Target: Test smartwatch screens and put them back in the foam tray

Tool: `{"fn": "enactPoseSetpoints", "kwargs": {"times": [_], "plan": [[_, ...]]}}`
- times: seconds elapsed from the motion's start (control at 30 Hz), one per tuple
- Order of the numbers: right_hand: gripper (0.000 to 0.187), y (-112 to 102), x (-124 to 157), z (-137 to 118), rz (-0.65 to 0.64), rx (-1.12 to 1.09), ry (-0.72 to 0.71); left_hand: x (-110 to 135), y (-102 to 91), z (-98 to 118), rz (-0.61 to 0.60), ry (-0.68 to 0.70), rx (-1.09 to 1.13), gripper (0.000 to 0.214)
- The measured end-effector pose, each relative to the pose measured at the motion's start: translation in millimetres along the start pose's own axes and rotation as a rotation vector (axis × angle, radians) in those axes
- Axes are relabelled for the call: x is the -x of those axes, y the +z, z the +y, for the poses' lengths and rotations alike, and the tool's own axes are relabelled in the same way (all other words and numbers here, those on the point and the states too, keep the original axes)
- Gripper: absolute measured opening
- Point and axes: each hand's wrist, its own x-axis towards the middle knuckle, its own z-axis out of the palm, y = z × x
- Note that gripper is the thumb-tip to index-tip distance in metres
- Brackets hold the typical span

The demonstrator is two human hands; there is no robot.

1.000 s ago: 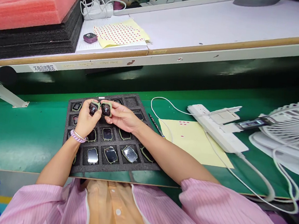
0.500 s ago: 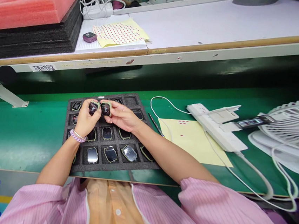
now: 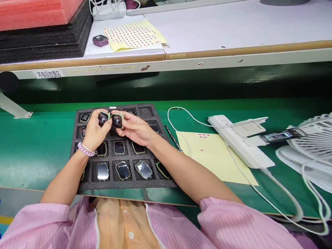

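A black foam tray (image 3: 148,183) lies on the green belt in front of me, its pockets holding several small green-framed watch bodies with dark screens. My left hand (image 3: 94,133) grips one watch body (image 3: 103,119) above the tray's far rows. Right beside it, my right hand (image 3: 136,129) pinches a second watch body (image 3: 117,120). The two watch bodies sit side by side, screens facing up, nearly touching. A pink bracelet is on my left wrist.
To the right lie a yellow sticker sheet (image 3: 218,161), a black pen (image 3: 173,138), a white power strip (image 3: 240,145) with cables, and a white fan (image 3: 322,147). On the raised shelf behind are pink and black foam slabs (image 3: 35,14), a dotted sticker sheet (image 3: 133,37) and a purple watch body (image 3: 100,40).
Both hands stay over the tray with the two watch bodies held together; they have barely shifted.
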Motion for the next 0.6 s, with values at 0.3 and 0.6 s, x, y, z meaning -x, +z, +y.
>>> {"fn": "enactPoseSetpoints", "kwargs": {"times": [0.3,0.6], "plan": [[0.024,-8,-7,-9,0.157,0.023,-0.009,-3,-0.1,16,-0.077,-0.509,0.546,0.057],[0.044,-7,-4,-4,0.159,0.139,-0.092,0,-0.8,18,-0.102,-0.436,0.537,0.048]]}}
